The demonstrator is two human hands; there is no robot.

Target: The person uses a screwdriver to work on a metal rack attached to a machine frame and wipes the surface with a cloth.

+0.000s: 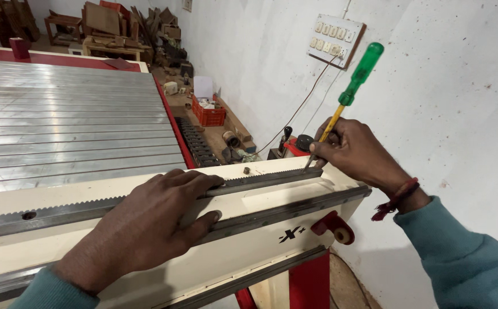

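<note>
The left hand (152, 223) lies palm down and spread flat on the long grey toothed steel rack (249, 182), its fingers draped over the rack and the thumb reaching the smooth steel guide rail (295, 209) just below; it presses rather than grips, fingers loosely apart. To its right, the right hand (355, 150) is clenched around the yellow shaft of a screwdriver with a translucent green handle (362, 71), the handle standing up and tilted away above the knuckles, the tip set down at the rack's far end just under the fingers. Beyond the left hand stretches the ribbed aluminium machine bed (72, 120). Below the right wrist sits a red bracket with a cream roller (335, 228). Above the right hand, on the white wall, hangs a cream switchboard (335, 39).
</note>
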